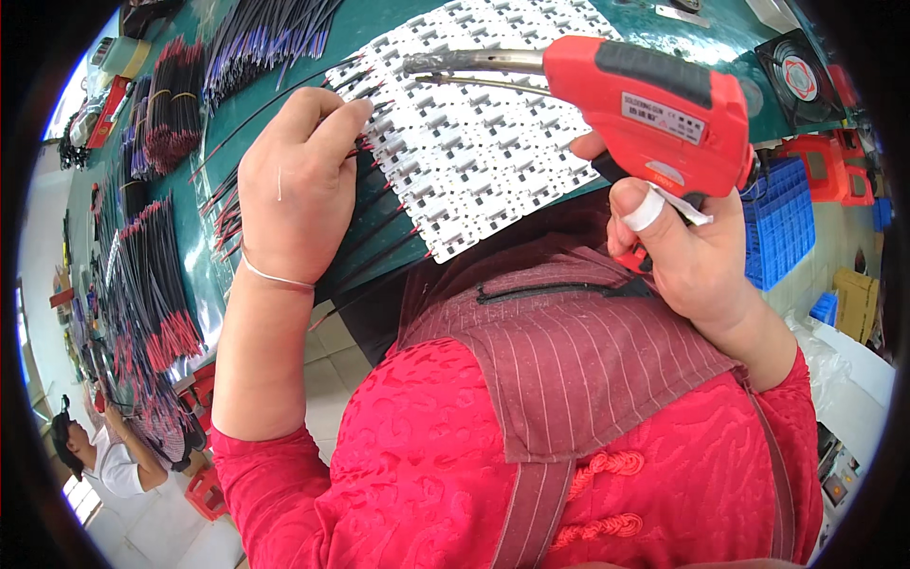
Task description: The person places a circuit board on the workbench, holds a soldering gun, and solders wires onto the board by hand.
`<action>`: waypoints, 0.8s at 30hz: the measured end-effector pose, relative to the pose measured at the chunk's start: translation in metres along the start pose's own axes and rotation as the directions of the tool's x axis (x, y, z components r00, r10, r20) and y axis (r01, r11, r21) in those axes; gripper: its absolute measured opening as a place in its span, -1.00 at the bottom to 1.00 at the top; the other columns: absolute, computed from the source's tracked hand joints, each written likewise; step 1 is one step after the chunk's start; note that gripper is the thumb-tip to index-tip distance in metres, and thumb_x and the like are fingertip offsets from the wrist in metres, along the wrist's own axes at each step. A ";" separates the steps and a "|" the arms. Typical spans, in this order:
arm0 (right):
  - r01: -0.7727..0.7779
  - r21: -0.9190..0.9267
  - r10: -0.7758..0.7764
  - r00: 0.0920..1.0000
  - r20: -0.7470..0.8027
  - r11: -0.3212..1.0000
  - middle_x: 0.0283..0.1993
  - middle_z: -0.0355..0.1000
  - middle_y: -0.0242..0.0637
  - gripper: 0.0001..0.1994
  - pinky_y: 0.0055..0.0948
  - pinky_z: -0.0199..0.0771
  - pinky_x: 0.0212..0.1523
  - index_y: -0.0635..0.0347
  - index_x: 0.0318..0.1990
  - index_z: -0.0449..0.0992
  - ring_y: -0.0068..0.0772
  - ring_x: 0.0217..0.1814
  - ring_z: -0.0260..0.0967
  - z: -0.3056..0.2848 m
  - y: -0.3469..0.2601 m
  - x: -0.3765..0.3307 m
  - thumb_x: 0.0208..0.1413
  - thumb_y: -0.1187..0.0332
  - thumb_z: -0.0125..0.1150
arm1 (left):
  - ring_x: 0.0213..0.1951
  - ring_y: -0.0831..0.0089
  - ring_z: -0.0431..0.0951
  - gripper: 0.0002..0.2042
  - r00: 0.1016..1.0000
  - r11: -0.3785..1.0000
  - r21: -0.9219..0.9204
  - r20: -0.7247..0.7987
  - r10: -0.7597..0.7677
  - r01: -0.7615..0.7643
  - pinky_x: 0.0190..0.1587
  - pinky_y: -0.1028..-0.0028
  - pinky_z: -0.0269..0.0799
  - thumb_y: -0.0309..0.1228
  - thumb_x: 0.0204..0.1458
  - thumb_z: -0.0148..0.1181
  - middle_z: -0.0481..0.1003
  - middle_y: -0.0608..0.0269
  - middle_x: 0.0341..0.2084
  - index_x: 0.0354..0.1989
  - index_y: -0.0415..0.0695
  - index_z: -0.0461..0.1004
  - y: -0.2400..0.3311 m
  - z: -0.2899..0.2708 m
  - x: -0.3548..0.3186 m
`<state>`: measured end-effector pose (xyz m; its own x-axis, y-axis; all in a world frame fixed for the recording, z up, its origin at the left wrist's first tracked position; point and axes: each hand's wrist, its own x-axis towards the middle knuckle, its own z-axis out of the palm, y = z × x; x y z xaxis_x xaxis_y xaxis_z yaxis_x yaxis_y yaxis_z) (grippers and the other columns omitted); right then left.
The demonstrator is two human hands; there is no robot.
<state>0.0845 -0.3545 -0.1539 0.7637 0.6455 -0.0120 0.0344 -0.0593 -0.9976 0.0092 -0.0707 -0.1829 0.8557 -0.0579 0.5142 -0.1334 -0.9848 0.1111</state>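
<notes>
My right hand (pixel 701 251) is wrapped round the handle of a red and black soldering gun (pixel 645 104), and a white strip of tape circles its thumb. The gun's metal nozzle points left over a white panel of small circuit boards (pixel 493 161), with a thin tube running beneath it. At the panel's left edge, my left hand (pixel 303 161) is closed in a pinch on a thin wire, mostly hidden by the fingers. Black wires with red ends (pixel 379 228) lie along that edge, partly under this hand. Another dark wire (pixel 284 95) reaches the panel above my knuckles.
Bundles of black, red and purple wires (pixel 173 104) cover the left of the green table (pixel 379 19). A small fan (pixel 798 78) stands at the far right, above a blue plastic crate (pixel 782 223). Another person (pixel 118 455) is at work at lower left.
</notes>
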 end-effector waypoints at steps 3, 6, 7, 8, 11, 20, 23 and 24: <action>0.011 0.056 -0.008 0.998 -0.057 0.998 -0.10 0.56 -0.35 -0.72 -0.69 0.36 -0.48 0.29 0.03 0.51 -0.76 -0.46 0.32 0.002 0.004 0.001 0.16 0.47 0.26 | -0.37 0.25 0.55 -0.72 1.000 1.000 0.022 0.007 0.020 -0.020 -0.34 0.35 0.48 -0.66 -0.23 0.20 0.50 0.24 -0.38 -0.29 -0.11 0.58 0.000 0.002 0.000; -0.005 0.040 0.007 0.999 -0.046 0.999 -0.08 0.56 -0.34 -0.72 -0.70 0.38 -0.47 0.29 0.02 0.51 -0.75 -0.45 0.34 0.003 0.003 0.001 0.15 0.48 0.27 | -0.38 0.27 0.54 -0.72 0.999 0.999 0.025 -0.012 0.047 -0.047 -0.35 0.36 0.47 -0.65 -0.23 0.22 0.49 0.25 -0.39 -0.28 -0.09 0.59 -0.001 0.003 0.000; -0.006 0.038 0.008 0.999 -0.047 0.999 -0.08 0.56 -0.34 -0.72 -0.70 0.38 -0.47 0.29 0.02 0.51 -0.75 -0.45 0.34 0.002 0.003 0.001 0.15 0.48 0.27 | -0.38 0.27 0.54 -0.71 0.999 0.998 0.035 -0.001 0.050 -0.050 -0.36 0.37 0.47 -0.64 -0.23 0.22 0.48 0.26 -0.40 -0.28 -0.07 0.60 -0.001 0.003 0.000; 0.011 0.000 -0.011 1.000 -0.013 1.000 0.00 0.51 -0.19 -0.69 -0.64 0.40 -0.46 0.29 0.08 0.44 -0.69 -0.45 0.35 0.002 0.005 0.001 0.20 0.45 0.21 | -0.39 0.27 0.54 -0.71 0.999 0.998 0.044 0.010 0.054 -0.054 -0.36 0.37 0.47 -0.64 -0.23 0.22 0.47 0.26 -0.40 -0.28 -0.05 0.60 -0.001 0.003 0.000; 0.072 -0.047 -0.070 0.997 0.034 0.996 0.08 0.45 -0.04 -0.66 -0.60 0.42 -0.46 0.30 0.14 0.37 -0.63 -0.45 0.36 -0.001 0.012 0.003 0.25 0.41 0.15 | -0.41 0.27 0.53 -0.71 1.000 0.999 0.031 0.020 0.014 -0.015 -0.38 0.37 0.47 -0.63 -0.22 0.22 0.46 0.27 -0.42 -0.28 -0.02 0.61 0.001 0.003 -0.001; 0.105 -0.043 -0.106 0.994 -0.014 0.994 -0.09 0.55 -0.28 -0.66 -0.63 0.45 -0.34 0.32 0.06 0.47 -0.68 -0.34 0.44 0.001 0.014 0.005 0.12 0.53 0.30 | -0.45 0.29 0.52 -0.71 0.999 0.998 0.046 0.016 0.041 -0.042 -0.41 0.38 0.45 -0.63 -0.21 0.22 0.45 0.27 -0.43 -0.28 -0.01 0.61 0.000 0.006 -0.001; 0.096 -0.050 -0.097 0.995 -0.011 0.994 -0.10 0.56 -0.27 -0.66 -0.63 0.45 -0.33 0.33 0.06 0.47 -0.68 -0.34 0.44 0.001 0.014 0.004 0.12 0.53 0.30 | -0.46 0.30 0.51 -0.72 0.999 0.998 0.053 0.005 0.042 -0.042 -0.42 0.38 0.45 -0.62 -0.20 0.22 0.43 0.27 -0.46 -0.28 -0.01 0.61 0.000 0.007 -0.002; 0.079 -0.026 -0.079 0.997 -0.020 0.997 -0.10 0.56 -0.27 -0.66 -0.64 0.45 -0.33 0.33 0.06 0.47 -0.68 -0.34 0.43 0.002 0.014 0.003 0.12 0.52 0.30 | -0.46 0.30 0.51 -0.72 0.999 0.998 0.053 0.005 0.041 -0.041 -0.42 0.38 0.45 -0.62 -0.20 0.22 0.43 0.27 -0.46 -0.28 -0.01 0.61 -0.001 0.008 -0.002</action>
<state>0.0861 -0.3519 -0.1679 0.7713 0.6328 0.0684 0.1109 -0.0277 -0.9934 0.0115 -0.0710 -0.1904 0.8520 -0.0990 0.5141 -0.1418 -0.9889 0.0445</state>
